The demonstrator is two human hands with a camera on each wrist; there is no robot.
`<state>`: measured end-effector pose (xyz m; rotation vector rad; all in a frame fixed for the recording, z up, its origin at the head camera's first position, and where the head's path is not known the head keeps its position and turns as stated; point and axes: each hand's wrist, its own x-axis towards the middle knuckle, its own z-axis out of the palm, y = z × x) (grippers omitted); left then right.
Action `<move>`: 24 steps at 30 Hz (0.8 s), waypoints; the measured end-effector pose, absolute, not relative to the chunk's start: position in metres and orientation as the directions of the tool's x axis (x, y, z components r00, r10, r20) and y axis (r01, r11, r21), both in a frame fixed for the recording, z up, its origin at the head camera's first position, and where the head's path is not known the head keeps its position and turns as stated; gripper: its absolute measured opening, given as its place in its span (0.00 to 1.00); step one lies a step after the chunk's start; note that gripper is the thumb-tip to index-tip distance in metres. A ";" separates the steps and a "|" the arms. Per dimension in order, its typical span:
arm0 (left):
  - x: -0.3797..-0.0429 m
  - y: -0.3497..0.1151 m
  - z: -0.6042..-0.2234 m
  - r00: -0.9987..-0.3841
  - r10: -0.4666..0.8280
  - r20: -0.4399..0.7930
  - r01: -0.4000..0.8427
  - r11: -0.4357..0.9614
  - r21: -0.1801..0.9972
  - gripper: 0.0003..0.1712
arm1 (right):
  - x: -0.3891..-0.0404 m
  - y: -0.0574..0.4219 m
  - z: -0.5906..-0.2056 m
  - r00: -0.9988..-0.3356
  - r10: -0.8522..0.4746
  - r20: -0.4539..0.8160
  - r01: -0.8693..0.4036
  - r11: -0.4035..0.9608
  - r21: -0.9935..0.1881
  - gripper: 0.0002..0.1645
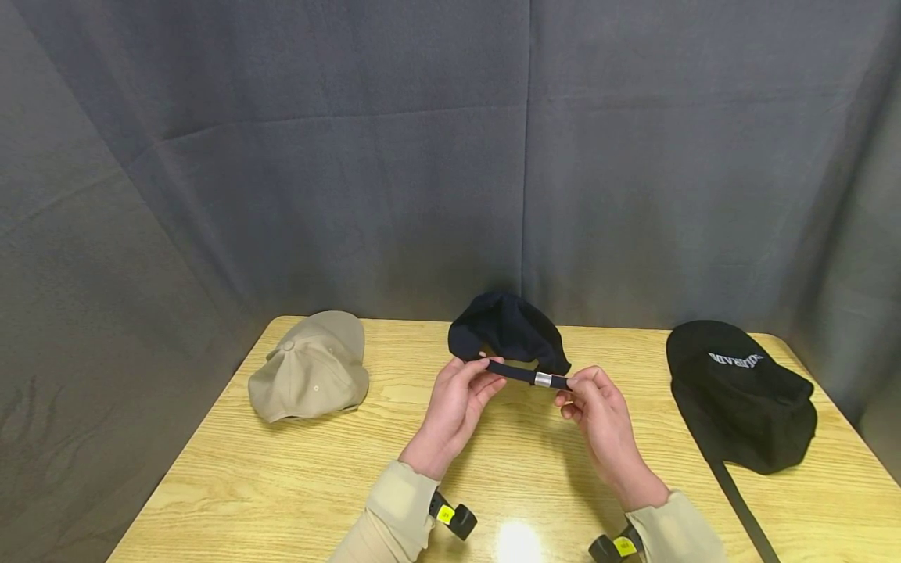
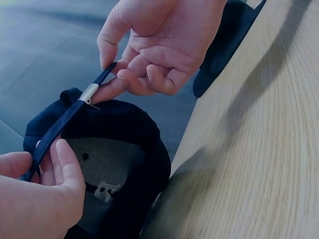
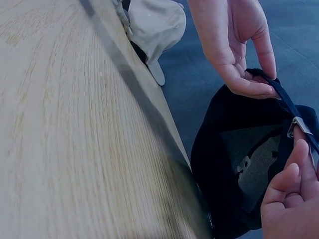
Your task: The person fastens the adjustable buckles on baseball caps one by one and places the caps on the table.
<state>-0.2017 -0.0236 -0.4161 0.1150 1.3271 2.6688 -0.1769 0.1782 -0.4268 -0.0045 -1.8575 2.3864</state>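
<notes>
A navy cap (image 1: 508,324) is held up over the table's far middle, its back opening and strap facing me. My left hand (image 1: 454,403) pinches the left part of the cap's strap (image 1: 517,373) between thumb and fingers. At the strap's right end, my right hand (image 1: 601,418) pinches it close to the silver metal buckle (image 1: 543,379). In the left wrist view the strap runs taut between both hands, the buckle (image 2: 88,93) right by the right hand's fingertips. The cap's grey inner lining (image 3: 256,159) shows below the strap in the right wrist view.
A beige cap (image 1: 310,367) lies at the table's left. On the right sits a black cap (image 1: 746,399) with white lettering, a long dark strap (image 1: 742,508) trailing from it to the front edge. Grey curtains (image 1: 422,195) hang behind and beside the wooden table (image 1: 232,485).
</notes>
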 end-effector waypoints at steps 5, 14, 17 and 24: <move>-0.201 -0.023 -0.415 -0.983 0.181 -0.005 -0.114 -0.597 0.794 0.04 | -0.176 0.178 -0.427 -0.993 0.096 0.061 -0.083 -0.237 -0.968 0.07; -0.200 -0.022 -0.413 -0.982 0.188 -0.002 -0.118 -0.606 0.787 0.03 | -0.177 0.179 -0.427 -0.995 0.092 0.041 -0.064 -0.260 -0.963 0.07; -0.201 -0.022 -0.413 -0.983 0.185 0.003 -0.113 -0.614 0.781 0.03 | -0.177 0.180 -0.428 -0.996 0.083 0.027 -0.048 -0.267 -0.963 0.07; -0.202 -0.023 -0.411 -0.984 0.180 0.014 -0.106 -0.639 0.762 0.04 | -0.177 0.180 -0.432 -0.999 -0.004 -0.040 0.040 -0.205 -0.978 0.13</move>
